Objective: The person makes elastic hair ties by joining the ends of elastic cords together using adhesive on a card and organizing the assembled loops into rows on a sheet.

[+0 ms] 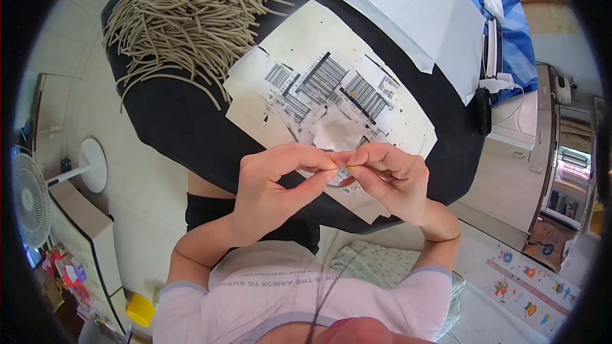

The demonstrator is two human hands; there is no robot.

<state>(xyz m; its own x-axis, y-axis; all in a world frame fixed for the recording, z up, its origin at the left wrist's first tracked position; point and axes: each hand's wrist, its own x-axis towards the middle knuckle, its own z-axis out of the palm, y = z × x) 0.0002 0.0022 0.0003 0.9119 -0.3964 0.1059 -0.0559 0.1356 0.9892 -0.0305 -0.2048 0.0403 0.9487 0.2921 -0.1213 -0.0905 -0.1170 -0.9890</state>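
My left hand (277,175) and my right hand (394,181) meet over the near edge of a cream board (280,41). Thumb and forefinger of each hand are pinched together, the fingertips almost touching. What lies between them is too small to make out. Overlapping, torn barcode stickers (324,79) cover the middle of the board. Beyond the left hand, on the black tabletop (178,124), a large pile of thin beige cords (185,19) lies loose, a few of them reaching towards the board.
White sheets (408,9) lie at the table's far right, beside a blue bag (516,44). A white plug with a cable (500,83) and a black object (484,111) are at the right edge. A fan (30,200) stands on the left, near a yellow bucket (140,309).
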